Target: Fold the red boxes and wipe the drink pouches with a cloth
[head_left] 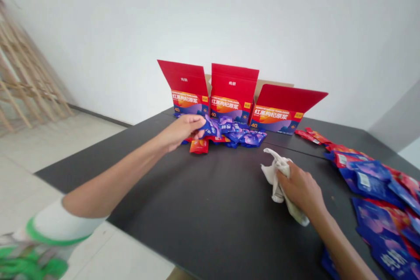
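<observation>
In the head view, my left hand point(184, 130) is closed on a blue-purple sachet point(211, 127) at the left end of a pile of sachets point(243, 133). Red sachets lie under the blue ones, and an orange-red sachet point(199, 146) sticks out toward me at the pile's front. Over the tabletop, right of centre, my right hand point(302, 187) grips a crumpled white cloth point(278, 170). Part of the cloth hangs out below the fingers. Behind the pile stand three red printed boxes, a left one point(190, 98), a middle one point(229, 103) and a right one point(275, 116), their lids raised.
The dark table point(210, 210) has its left edge above a pale tiled floor point(131, 245). More blue and red sachets point(377, 183) are spread along the right side. A white wall point(210, 17) rises behind the boxes. Wooden slats point(26, 70) lean at the far left.
</observation>
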Demonstrator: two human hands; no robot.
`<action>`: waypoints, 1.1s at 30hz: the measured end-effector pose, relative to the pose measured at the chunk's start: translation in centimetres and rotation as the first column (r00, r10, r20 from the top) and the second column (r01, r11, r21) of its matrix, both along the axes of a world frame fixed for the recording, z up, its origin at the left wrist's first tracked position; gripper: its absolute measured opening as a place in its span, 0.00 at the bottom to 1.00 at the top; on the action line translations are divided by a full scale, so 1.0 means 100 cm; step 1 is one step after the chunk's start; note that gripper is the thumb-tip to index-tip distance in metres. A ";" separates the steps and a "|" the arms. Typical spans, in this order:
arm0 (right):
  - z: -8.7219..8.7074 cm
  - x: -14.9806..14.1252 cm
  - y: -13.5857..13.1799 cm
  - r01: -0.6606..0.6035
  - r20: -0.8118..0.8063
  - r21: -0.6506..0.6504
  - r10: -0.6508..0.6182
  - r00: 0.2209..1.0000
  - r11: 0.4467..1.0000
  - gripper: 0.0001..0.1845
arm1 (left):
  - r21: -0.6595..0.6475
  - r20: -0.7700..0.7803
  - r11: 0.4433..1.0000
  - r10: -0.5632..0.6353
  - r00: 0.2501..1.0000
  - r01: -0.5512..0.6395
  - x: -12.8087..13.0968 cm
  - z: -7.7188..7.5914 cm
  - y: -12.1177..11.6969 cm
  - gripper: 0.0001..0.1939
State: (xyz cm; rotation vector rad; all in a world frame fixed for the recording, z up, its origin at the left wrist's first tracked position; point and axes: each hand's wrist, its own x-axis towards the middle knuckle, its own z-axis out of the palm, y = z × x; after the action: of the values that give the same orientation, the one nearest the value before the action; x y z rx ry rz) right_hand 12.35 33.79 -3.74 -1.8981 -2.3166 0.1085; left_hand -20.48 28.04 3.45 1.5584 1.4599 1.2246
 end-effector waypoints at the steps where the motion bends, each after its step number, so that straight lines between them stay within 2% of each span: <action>1: -0.001 -0.002 0.000 -0.014 -0.005 -0.014 0.014 1.000 1.000 0.20 | -0.002 0.037 0.999 0.033 0.999 -0.033 -0.016 0.009 0.012 0.15; 4: -0.006 -0.006 -0.001 -0.058 -0.016 -0.049 0.057 0.998 0.997 0.20 | -0.106 0.064 0.974 0.206 0.976 -0.199 -0.062 0.019 0.043 0.11; 6: -0.009 -0.007 -0.001 -0.079 -0.028 -0.057 0.077 0.997 0.995 0.20 | -0.156 0.023 0.948 0.283 0.959 -0.276 -0.089 0.014 0.055 0.11; 9: -0.010 -0.005 -0.001 -0.101 -0.054 -0.057 0.098 0.994 0.993 0.19 | -0.203 -0.068 0.904 0.370 0.927 -0.376 -0.123 -0.001 0.053 0.12; 12: -0.012 -0.007 -0.003 -0.117 -0.071 -0.061 0.113 0.991 0.991 0.18 | -0.247 -0.199 0.859 0.408 0.891 -0.448 -0.144 -0.020 0.043 0.13; 16: -0.016 -0.015 -0.008 -0.148 -0.047 -0.076 0.145 0.988 0.986 0.18 | -0.250 -0.400 0.823 0.392 0.829 -0.510 -0.146 -0.041 0.043 0.14; 19: -0.019 -0.017 -0.010 -0.162 -0.029 -0.094 0.160 0.987 0.982 0.19 | -0.140 -0.528 0.821 0.411 0.744 -0.553 -0.139 -0.043 0.053 0.12; 23: -0.022 -0.015 -0.009 -0.173 -0.034 -0.088 0.171 0.985 0.981 0.20 | 0.099 -0.603 0.818 0.502 0.620 -0.566 -0.124 -0.029 0.057 0.15; 26: -0.022 -0.017 -0.012 -0.182 0.018 -0.071 0.184 0.983 0.981 0.22 | 0.201 -0.615 0.856 0.488 0.619 -0.476 -0.102 -0.017 0.058 0.17; 29: -0.015 -0.023 -0.023 -0.206 0.092 -0.063 0.212 0.973 0.976 0.20 | 0.191 -0.629 0.937 0.346 0.697 -0.293 -0.059 -0.009 0.070 0.18; 31: -0.008 -0.027 -0.033 -0.258 0.104 -0.068 0.264 0.959 0.964 0.19 | 0.159 -0.632 0.977 0.209 0.746 -0.139 -0.018 -0.005 0.084 0.19; 33: -0.001 -0.029 -0.041 -0.328 0.090 -0.073 0.334 0.938 0.942 0.18 | 0.110 -0.638 0.992 0.026 0.770 0.057 0.030 -0.003 0.098 0.20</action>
State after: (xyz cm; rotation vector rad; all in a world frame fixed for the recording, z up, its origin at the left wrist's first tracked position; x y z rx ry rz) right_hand 9.50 29.65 -3.89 -1.5500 -2.7111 0.1183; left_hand -17.48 37.85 3.14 2.2129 1.7959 0.8002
